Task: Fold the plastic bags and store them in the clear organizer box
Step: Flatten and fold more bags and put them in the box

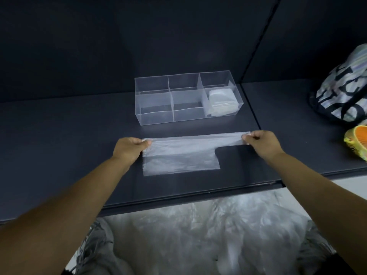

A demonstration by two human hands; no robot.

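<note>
Left hand (pixel 129 147) and right hand (pixel 260 142) each pinch an end of the bag (pixel 178 157), lying crosswise just nearer than the box (pixel 156 116).

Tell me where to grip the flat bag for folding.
Pinch the bag at both ends of its far edge, left hand from the left, right hand from the right: it lies flat and limp, so held ends keep that long edge straight.

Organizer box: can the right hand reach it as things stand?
Probably yes: nothing lies between the right hand and the open-topped organizer box beyond it, though it pinches the plastic bag.
</note>
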